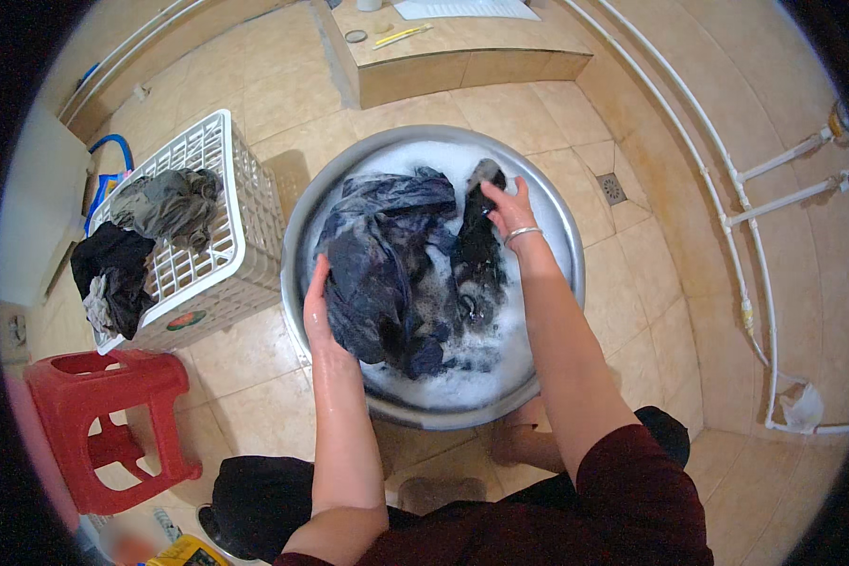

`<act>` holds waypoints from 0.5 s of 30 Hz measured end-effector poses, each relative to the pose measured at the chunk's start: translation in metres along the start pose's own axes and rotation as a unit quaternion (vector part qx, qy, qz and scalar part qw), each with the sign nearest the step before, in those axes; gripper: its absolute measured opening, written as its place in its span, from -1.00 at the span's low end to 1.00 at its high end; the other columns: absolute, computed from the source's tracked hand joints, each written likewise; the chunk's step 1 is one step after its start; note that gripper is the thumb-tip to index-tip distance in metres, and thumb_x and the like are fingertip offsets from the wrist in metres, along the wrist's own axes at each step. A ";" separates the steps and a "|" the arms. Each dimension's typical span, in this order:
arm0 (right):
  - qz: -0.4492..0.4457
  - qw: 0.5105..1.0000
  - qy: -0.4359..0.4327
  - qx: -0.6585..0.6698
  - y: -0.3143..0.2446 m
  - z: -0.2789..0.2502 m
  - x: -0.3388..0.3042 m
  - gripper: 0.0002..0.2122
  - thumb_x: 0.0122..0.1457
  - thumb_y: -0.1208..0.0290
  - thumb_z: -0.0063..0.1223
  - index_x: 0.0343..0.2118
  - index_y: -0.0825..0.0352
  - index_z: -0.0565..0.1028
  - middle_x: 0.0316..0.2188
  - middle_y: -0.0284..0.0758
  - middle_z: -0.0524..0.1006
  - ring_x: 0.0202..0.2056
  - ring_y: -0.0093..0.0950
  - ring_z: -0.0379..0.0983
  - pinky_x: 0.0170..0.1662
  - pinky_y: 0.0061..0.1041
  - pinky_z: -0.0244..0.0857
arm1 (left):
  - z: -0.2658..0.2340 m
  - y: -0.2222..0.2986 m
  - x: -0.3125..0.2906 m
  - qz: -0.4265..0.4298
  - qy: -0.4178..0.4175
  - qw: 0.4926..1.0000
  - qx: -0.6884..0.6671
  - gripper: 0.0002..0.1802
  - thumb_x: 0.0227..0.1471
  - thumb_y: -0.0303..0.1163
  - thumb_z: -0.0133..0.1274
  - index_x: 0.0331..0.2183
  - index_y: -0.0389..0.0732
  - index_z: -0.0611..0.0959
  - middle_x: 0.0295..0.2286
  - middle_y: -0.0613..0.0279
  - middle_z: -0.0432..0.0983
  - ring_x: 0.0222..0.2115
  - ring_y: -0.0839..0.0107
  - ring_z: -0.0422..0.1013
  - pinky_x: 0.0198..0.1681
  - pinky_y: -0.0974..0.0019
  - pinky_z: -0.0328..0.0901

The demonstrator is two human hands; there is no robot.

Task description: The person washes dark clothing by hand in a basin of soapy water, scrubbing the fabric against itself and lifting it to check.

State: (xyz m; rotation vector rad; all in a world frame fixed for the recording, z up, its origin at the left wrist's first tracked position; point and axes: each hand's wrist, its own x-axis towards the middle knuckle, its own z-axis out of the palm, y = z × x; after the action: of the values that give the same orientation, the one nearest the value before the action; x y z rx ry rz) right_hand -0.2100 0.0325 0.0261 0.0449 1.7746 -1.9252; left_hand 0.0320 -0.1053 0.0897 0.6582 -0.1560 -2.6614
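A wide metal basin holds foamy white suds and wet clothes. On its left side lies a bunched dark blue garment, soaked and streaked with foam. My left hand grips that garment at its left edge, with most fingers hidden by the cloth. To the right, a long black piece of clothing lies in the suds, its upper end covered in foam. My right hand, with a bracelet at the wrist, pinches this black cloth near its upper end.
An upturned white plastic basket stands left, with grey and black clothes on it. A red stool is nearer. Behind the basin is a tiled ledge. White pipes run along the right wall, near a floor drain.
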 end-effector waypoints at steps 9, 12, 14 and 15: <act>-0.100 0.843 0.004 -0.528 0.139 -0.036 -0.048 -0.32 -0.32 0.10 0.12 -0.12 0.37 0.17 -0.17 -0.10 0.28 -0.17 -0.19 0.23 -0.08 -0.40 0.08 | -0.019 0.006 0.003 0.072 -0.032 0.996 -0.030 -0.61 -0.05 -0.22 -0.24 -0.26 -0.33 0.40 -0.32 0.05 0.38 -0.31 0.20 0.34 -0.20 0.18 0.22; -0.049 0.847 0.044 -0.527 0.172 -0.030 -0.044 -0.50 -0.30 0.19 0.07 -0.25 0.35 0.28 -0.27 -0.13 0.34 -0.25 -0.24 0.28 -0.17 -0.40 0.13 | -0.021 0.008 0.001 0.066 -0.030 0.997 -0.030 -0.64 -0.05 -0.25 -0.23 -0.28 -0.33 0.41 -0.33 0.06 0.39 -0.32 0.21 0.34 -0.21 0.20 0.23; 0.040 0.899 0.081 -0.428 0.166 -0.046 -0.012 -0.62 -0.28 0.26 0.02 -0.35 0.35 0.33 -0.35 -0.14 0.38 -0.32 -0.29 0.31 -0.24 -0.40 0.16 | -0.012 0.003 0.003 0.069 0.000 0.997 -0.031 -0.68 -0.06 -0.30 -0.19 -0.31 -0.33 0.43 -0.35 0.09 0.40 -0.35 0.24 0.36 -0.25 0.24 0.26; 0.069 0.927 0.090 -0.357 0.161 -0.051 0.000 -0.67 -0.28 0.29 0.00 -0.40 0.35 0.36 -0.39 -0.15 0.39 -0.35 -0.31 0.33 -0.28 -0.41 0.18 | -0.011 0.003 0.003 0.062 -0.004 0.997 -0.035 -0.69 -0.06 -0.31 -0.19 -0.31 -0.34 0.43 -0.35 0.08 0.40 -0.35 0.24 0.36 -0.25 0.23 0.26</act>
State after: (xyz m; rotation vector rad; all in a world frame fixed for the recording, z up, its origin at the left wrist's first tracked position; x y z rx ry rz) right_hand -0.1639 0.0790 -0.1292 0.0878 2.4213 -1.1111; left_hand 0.0360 -0.1092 0.0789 0.5949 -0.1009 -2.5392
